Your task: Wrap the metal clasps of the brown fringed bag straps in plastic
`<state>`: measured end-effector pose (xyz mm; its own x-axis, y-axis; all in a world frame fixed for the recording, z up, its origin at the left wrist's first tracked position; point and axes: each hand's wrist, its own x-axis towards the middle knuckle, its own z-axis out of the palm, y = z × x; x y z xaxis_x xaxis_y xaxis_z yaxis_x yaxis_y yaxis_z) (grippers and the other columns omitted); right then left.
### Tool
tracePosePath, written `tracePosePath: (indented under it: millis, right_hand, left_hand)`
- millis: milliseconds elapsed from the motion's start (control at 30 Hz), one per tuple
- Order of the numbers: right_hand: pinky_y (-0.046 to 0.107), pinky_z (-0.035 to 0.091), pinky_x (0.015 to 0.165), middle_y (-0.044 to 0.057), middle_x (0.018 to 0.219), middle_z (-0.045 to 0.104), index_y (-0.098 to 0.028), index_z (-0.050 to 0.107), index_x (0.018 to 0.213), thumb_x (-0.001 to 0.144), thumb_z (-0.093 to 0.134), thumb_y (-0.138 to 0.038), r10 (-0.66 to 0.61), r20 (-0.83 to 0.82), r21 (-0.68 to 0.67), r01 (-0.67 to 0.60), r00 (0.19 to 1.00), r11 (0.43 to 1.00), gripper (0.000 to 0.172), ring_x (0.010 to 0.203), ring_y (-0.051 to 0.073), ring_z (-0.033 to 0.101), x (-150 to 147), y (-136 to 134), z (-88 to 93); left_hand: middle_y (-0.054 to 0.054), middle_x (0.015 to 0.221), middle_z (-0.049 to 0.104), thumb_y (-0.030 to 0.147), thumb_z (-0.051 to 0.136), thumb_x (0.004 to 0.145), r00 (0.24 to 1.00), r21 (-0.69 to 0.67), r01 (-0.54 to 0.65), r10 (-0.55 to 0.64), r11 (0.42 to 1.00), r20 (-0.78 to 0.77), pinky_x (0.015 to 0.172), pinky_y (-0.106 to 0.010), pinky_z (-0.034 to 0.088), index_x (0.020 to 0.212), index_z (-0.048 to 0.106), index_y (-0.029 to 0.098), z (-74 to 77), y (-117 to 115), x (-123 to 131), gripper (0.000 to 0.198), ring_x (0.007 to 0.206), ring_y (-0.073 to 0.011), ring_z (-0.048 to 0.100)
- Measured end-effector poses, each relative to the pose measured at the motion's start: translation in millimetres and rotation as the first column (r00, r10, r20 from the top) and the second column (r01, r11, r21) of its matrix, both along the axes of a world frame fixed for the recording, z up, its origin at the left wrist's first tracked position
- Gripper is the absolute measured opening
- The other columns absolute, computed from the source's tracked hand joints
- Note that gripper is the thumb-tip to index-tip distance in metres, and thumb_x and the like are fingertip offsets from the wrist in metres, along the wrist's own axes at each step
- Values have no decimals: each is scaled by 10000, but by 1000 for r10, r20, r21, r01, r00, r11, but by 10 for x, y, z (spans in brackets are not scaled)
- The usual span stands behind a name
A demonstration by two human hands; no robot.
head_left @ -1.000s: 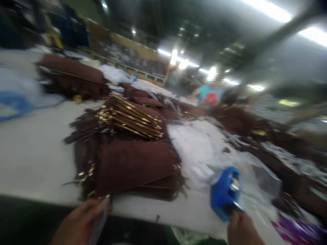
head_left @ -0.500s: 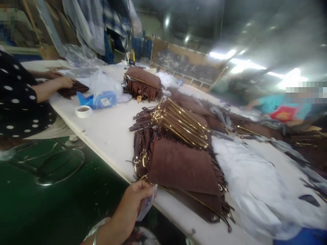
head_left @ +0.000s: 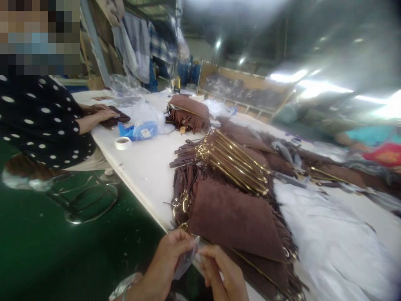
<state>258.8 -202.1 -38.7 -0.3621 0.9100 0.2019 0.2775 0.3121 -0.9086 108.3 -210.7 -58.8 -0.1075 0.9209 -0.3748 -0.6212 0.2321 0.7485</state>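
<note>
My left hand (head_left: 171, 255) is closed, pinching a small clear plastic bag (head_left: 184, 264) by its top edge. Close beside it, my right hand (head_left: 221, 267) has its thumb and fingers closed at the other side of the bag's edge. Both hands are at the table's front edge, just below a brown suede fringed bag (head_left: 234, 209) lying on top of others. Brown wrist straps with gold clasps (head_left: 183, 196) hang at that bag's left side. Behind it, a stack of brown bags with gold zippers (head_left: 236, 163) lies in a row.
White sheets (head_left: 332, 238) cover the table's right part. Farther back are a brown bag stack (head_left: 189, 110), a blue packet (head_left: 140, 131) and a white tape roll (head_left: 123, 143). A co-worker in a polka-dot top (head_left: 40, 121) handles a brown item at left; another person is at far right.
My right hand has come into view and joined my left at the small plastic bag. The view has turned slightly left. The co-worker's hands now lie flatter on the brown item.
</note>
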Motion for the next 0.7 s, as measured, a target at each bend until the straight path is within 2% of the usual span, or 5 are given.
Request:
tracePosePath:
  millis: [100,233,367,500,700]
  right_hand:
    - [177,394,562,-38,702,579,-255,667,920,986,419,-339,131,23,78,-133,991,988,269,584,101,509,-100,213,71]
    - [160,422,652,-28,780,622,-258,646,1010,987,410,-243,212,105,106,-223,972,969,237,693,102,574,-56,324,38]
    - [173,442,716,-5,857,637,-257,627,1031,979,392,-189,215,222,104,-243,951,965,250,766,115,610,-54,328,3]
    - [190,452,691,2,828,627,-250,617,1024,951,384,-142,163,355,186,-241,920,953,267,723,131,621,-65,352,1]
    - [233,398,594,5,790,651,-216,583,925,862,423,-45,165,611,156,-322,774,934,242,687,164,657,-120,435,190]
  left_hand:
    - [-41,624,652,220,789,683,999,5,-41,41,999,19,566,-251,405,684,608,149,-48,27,16,195,548,-151,583]
    - [-25,574,632,197,824,576,995,1,-90,90,996,38,544,-231,378,633,613,137,-124,67,13,226,513,-131,551]
    - [-11,543,611,252,857,533,995,1,-100,100,995,-12,522,-214,360,608,605,132,-138,88,2,289,489,-110,520]
    - [-13,556,617,323,861,544,994,23,-100,101,995,-31,533,-221,381,605,590,145,-142,101,2,330,514,-123,540]
    - [-24,591,639,349,890,515,994,13,-45,46,999,-104,517,-217,366,646,629,135,-101,71,-22,362,528,-126,533]
